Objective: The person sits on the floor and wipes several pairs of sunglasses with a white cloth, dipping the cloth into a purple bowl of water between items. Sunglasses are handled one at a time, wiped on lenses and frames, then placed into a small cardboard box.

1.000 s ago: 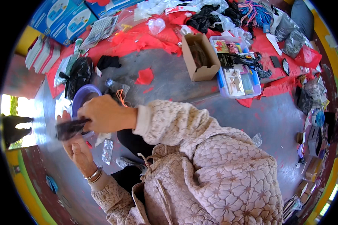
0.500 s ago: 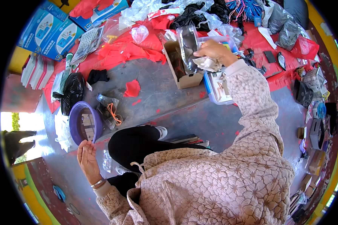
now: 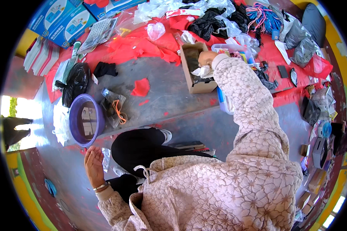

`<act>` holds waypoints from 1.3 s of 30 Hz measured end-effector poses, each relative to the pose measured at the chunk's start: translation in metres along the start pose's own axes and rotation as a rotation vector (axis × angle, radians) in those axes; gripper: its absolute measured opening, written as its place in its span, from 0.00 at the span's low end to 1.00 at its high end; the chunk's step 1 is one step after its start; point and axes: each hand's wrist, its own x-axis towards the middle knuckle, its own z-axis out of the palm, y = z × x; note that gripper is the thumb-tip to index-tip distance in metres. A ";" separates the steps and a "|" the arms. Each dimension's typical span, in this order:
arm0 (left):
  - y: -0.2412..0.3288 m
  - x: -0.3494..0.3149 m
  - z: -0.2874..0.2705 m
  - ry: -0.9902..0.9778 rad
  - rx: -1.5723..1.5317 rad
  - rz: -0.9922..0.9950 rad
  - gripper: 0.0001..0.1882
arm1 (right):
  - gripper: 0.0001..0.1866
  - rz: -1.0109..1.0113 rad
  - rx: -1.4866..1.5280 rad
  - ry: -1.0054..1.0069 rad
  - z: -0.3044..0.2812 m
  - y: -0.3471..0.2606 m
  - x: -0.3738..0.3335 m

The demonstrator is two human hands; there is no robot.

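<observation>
My right hand [image 3: 207,59] reaches over an open brown cardboard box [image 3: 201,87] on the grey ledge. Its fingers are closed on a crumpled white cloth [image 3: 202,72], which hangs at the palm side. Dark contents lie in the box, partly hidden by the hand. Beside the box, my sleeve covers much of a clear plastic bin [image 3: 224,101]. My left hand [image 3: 94,166] is raised palm up at the lower left, fingers stretched and holding nothing. Just beyond its fingertips stands a purple basin [image 3: 100,120].
A clear bag with an orange cord [image 3: 120,112] lies right of the basin, near a black plastic bag [image 3: 75,90]. Red cloth [image 3: 138,48], plastic bags and blue cartons [image 3: 67,25] fill the back. Small goods line the wall at right.
My right hand has lowered to the box. The clear packet with a dark item it held upright is no longer visible. My left hand's fingers have straightened.
</observation>
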 end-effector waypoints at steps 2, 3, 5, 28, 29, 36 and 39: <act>0.000 0.000 -0.005 0.012 -0.017 -0.014 0.10 | 0.13 -0.072 -0.168 -0.102 0.000 0.012 0.011; -0.003 0.002 -0.006 0.019 -0.019 -0.018 0.10 | 0.12 -0.036 -0.131 -0.107 0.009 0.022 0.010; -0.005 0.007 -0.007 0.026 -0.021 -0.024 0.11 | 0.11 0.124 -0.001 -0.017 0.029 0.028 0.013; 0.026 0.025 -0.056 0.045 -0.037 0.009 0.11 | 0.17 0.388 0.357 0.266 -0.128 -0.089 -0.029; 0.025 0.026 -0.062 0.062 -0.066 0.008 0.11 | 0.17 0.290 0.400 0.295 -0.133 -0.104 -0.022; 0.029 0.029 -0.066 0.023 -0.217 0.068 0.10 | 0.14 -0.124 0.660 0.222 -0.093 -0.268 0.099; 0.032 0.023 -0.065 0.011 -0.192 0.044 0.10 | 0.21 0.057 0.611 0.247 -0.051 -0.330 0.165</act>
